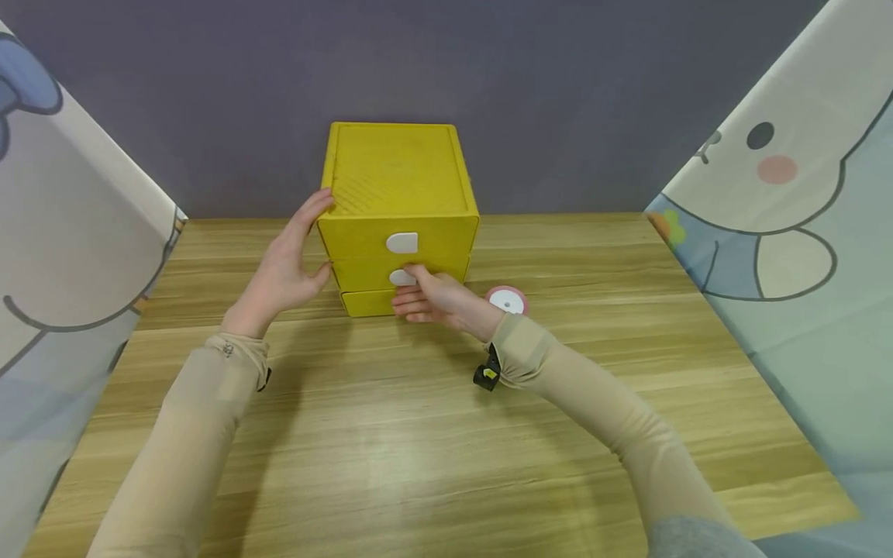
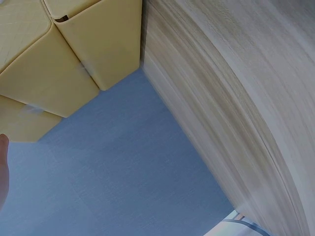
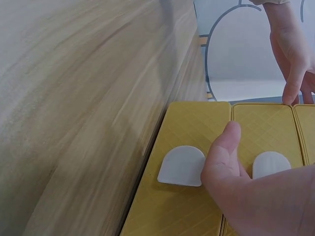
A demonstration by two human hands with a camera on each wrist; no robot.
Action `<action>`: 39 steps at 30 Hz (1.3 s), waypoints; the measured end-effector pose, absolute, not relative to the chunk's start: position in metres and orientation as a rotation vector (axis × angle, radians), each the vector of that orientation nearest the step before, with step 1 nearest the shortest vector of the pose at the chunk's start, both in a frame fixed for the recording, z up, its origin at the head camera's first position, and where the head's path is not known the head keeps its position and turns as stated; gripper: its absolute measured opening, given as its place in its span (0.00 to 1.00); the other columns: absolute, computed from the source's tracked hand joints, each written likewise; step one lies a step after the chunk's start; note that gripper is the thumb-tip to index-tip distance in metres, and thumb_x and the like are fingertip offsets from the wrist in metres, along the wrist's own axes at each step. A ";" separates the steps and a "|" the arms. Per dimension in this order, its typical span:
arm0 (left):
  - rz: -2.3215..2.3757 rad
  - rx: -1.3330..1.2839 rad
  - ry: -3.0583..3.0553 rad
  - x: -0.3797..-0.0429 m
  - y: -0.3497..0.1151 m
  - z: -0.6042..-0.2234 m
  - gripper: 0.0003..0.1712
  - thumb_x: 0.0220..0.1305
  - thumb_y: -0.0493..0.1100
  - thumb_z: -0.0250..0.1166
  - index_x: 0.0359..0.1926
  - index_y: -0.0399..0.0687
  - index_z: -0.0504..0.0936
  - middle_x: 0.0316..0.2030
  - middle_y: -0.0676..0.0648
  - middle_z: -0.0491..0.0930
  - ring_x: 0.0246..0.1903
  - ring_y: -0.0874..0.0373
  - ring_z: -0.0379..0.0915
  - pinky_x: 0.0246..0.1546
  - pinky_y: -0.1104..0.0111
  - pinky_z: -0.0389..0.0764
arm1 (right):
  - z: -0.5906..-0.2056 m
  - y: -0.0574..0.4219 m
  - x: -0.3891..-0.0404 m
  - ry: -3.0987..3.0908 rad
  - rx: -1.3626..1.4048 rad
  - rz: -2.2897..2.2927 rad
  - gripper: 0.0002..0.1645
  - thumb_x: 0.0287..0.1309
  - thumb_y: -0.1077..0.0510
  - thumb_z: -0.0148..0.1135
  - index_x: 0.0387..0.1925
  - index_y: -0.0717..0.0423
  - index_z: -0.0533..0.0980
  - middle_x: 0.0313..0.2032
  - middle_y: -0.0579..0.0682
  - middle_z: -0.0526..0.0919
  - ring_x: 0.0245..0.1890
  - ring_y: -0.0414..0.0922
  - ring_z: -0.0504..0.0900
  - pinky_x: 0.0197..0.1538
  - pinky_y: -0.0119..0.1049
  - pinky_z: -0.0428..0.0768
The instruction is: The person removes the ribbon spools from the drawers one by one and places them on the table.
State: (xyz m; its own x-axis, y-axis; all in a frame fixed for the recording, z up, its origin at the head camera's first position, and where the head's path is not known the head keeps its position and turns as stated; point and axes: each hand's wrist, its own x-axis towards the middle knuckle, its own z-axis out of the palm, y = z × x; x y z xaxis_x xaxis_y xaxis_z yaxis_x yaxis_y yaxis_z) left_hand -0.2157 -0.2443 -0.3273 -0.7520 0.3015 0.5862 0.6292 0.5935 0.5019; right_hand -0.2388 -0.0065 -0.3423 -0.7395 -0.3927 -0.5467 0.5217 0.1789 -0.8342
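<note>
A yellow box with three stacked drawers stands against the back wall. White rounded pull tabs show on the drawer fronts, among them the top tab and the bottom tab. My left hand is at the box's left side, fingers extended at the upper edge and thumb by the middle drawer. In the left wrist view only a fingertip shows. My right hand is in front of the lower drawers, its thumb at the middle tab in the head view. Its other fingers are straight, below the thumb.
A round white disc with a pink rim lies on the wooden table, right of the box. A dark wall rises behind. Cloths with cartoon prints hang on both sides.
</note>
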 end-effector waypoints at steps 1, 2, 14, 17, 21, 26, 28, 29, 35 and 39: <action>-0.996 -0.743 -2.380 -0.216 -0.245 -0.328 0.53 0.45 0.17 0.61 0.72 0.46 0.55 0.75 0.46 0.51 0.72 0.44 0.52 0.67 0.45 0.65 | -0.343 -0.007 -0.239 1.754 0.125 -1.651 0.35 0.70 0.41 0.41 0.60 0.67 0.69 0.58 0.64 0.77 0.52 0.52 0.82 0.68 0.48 0.72; -0.996 -0.744 -2.380 -0.215 -0.245 -0.328 0.53 0.45 0.17 0.61 0.72 0.45 0.55 0.75 0.46 0.51 0.72 0.44 0.52 0.67 0.44 0.65 | -0.343 -0.007 -0.238 1.756 0.129 -1.653 0.35 0.70 0.41 0.41 0.60 0.67 0.69 0.58 0.63 0.77 0.49 0.50 0.83 0.67 0.48 0.72; -0.996 -0.756 -2.373 -0.218 -0.245 -0.330 0.53 0.44 0.17 0.61 0.72 0.45 0.55 0.75 0.46 0.52 0.72 0.44 0.52 0.68 0.45 0.64 | -0.360 -0.004 -0.226 1.743 0.135 -1.667 0.38 0.69 0.38 0.40 0.60 0.67 0.69 0.60 0.65 0.76 0.52 0.54 0.82 0.65 0.49 0.75; -0.993 -0.752 -2.372 -0.218 -0.245 -0.329 0.53 0.44 0.17 0.61 0.71 0.44 0.55 0.75 0.46 0.52 0.72 0.44 0.52 0.69 0.46 0.63 | -0.363 -0.002 -0.227 1.734 0.121 -1.670 0.37 0.70 0.39 0.41 0.59 0.67 0.69 0.61 0.65 0.74 0.52 0.54 0.82 0.67 0.50 0.72; -0.994 -0.755 -2.361 -0.218 -0.245 -0.328 0.52 0.43 0.17 0.61 0.71 0.42 0.56 0.74 0.45 0.53 0.72 0.45 0.52 0.71 0.49 0.61 | -0.368 -0.002 -0.229 1.756 0.144 -1.638 0.37 0.69 0.38 0.43 0.58 0.66 0.72 0.60 0.64 0.75 0.47 0.50 0.84 0.59 0.44 0.80; -0.992 -0.755 -2.362 -0.217 -0.245 -0.328 0.52 0.44 0.17 0.61 0.71 0.42 0.55 0.74 0.45 0.53 0.72 0.45 0.52 0.71 0.49 0.60 | -0.375 -0.003 -0.229 1.800 0.204 -1.536 0.38 0.67 0.36 0.46 0.58 0.66 0.73 0.57 0.63 0.79 0.33 0.42 0.83 0.34 0.30 0.83; -0.991 -0.753 -2.364 -0.217 -0.245 -0.327 0.52 0.44 0.17 0.61 0.71 0.42 0.55 0.74 0.45 0.53 0.73 0.45 0.51 0.71 0.49 0.60 | -0.377 -0.003 -0.230 1.807 0.219 -1.502 0.39 0.67 0.36 0.46 0.58 0.67 0.73 0.55 0.62 0.80 0.31 0.41 0.83 0.30 0.28 0.81; -0.991 -0.751 -2.365 -0.217 -0.245 -0.327 0.52 0.44 0.17 0.61 0.71 0.42 0.55 0.75 0.45 0.52 0.73 0.45 0.51 0.71 0.49 0.61 | -0.378 -0.003 -0.230 1.808 0.224 -1.489 0.39 0.67 0.36 0.47 0.58 0.68 0.73 0.55 0.62 0.80 0.31 0.41 0.83 0.30 0.28 0.81; -1.003 -0.745 -2.373 -0.217 -0.244 -0.326 0.52 0.44 0.17 0.61 0.71 0.43 0.55 0.75 0.45 0.52 0.73 0.45 0.51 0.70 0.47 0.61 | -0.386 -0.005 -0.234 1.780 0.260 -1.472 0.40 0.66 0.36 0.48 0.60 0.67 0.70 0.55 0.61 0.80 0.34 0.42 0.83 0.38 0.32 0.84; -1.007 -0.748 -2.371 -0.216 -0.243 -0.326 0.52 0.44 0.16 0.61 0.71 0.42 0.55 0.75 0.44 0.52 0.73 0.45 0.51 0.71 0.47 0.61 | -0.389 -0.007 -0.237 1.766 0.280 -1.488 0.38 0.66 0.38 0.49 0.61 0.66 0.69 0.55 0.61 0.81 0.34 0.42 0.83 0.39 0.33 0.84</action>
